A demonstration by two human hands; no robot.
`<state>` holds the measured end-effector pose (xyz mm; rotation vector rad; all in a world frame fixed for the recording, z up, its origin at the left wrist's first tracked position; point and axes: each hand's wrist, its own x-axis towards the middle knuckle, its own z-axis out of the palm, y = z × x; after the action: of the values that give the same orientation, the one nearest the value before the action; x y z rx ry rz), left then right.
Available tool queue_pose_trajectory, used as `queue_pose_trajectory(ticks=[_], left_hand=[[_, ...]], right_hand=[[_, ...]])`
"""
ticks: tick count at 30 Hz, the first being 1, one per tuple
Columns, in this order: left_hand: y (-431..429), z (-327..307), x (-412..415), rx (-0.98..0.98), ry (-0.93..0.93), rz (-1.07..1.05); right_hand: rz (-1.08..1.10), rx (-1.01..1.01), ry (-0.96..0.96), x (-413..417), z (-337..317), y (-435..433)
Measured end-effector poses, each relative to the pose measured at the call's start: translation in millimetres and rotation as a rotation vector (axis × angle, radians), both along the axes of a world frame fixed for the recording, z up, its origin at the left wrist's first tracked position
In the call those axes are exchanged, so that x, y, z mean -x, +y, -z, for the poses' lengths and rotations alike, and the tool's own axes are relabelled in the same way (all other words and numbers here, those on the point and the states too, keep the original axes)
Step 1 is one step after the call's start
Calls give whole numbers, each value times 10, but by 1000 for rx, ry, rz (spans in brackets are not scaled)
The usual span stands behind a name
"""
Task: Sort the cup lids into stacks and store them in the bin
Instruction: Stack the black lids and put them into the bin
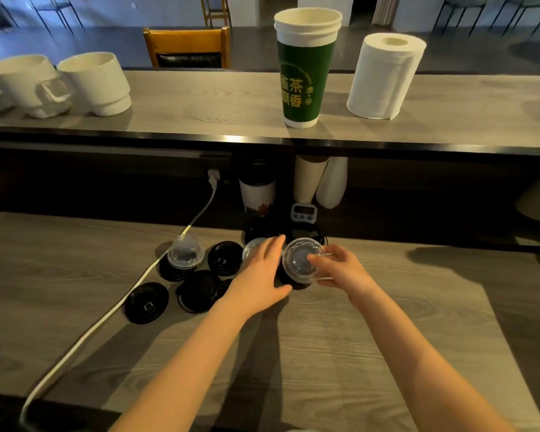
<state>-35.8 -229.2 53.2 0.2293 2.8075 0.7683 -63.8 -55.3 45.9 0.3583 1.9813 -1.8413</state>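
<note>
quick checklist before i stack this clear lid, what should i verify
1. Right hand grip on the clear lid: ok, fingers pinch its rim.
2. Left hand free: ok, fingers straight, gripping nothing.
3. Clear and black lids separated: not ok, a second clear lid sits on a black lid.
4. Bin within reach: cannot tell, none in view.
5. White cable away from the lids: not ok, it runs close beside them.

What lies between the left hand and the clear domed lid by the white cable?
Only one flat black lid lies on the counter between the left hand and the clear domed lid. It is low, so the hand could likely pass over it. Nothing taller shows there.
</note>
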Motion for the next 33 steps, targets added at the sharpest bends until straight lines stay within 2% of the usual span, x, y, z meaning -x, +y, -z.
queue_pose_trajectory(ticks=[4,9,13,17,21,23,29,33], left_hand=[[-220,246,186,253,58,-127],[-275,507,323,521,15,-4],[-187,595,389,575,75,43],[-171,599,394,521,104,23],[-201,495,335,270,224,-60],[-168,377,287,97,215,-150],[-23,-14,74,-570,52,-383],[107,-159,-33,-1115,-194,-555]], right_hand=[[86,-23,4,69,55,87],[103,-34,3,34,116,170],[103,-33,-5,5,118,247],[126,-31,2,-7,121,296],[129,21,-12,-20,97,278],[101,55,-12,-26,59,256],[-10,176,65,-57,-106,202],[-113,200,119,-90,-188,167]])
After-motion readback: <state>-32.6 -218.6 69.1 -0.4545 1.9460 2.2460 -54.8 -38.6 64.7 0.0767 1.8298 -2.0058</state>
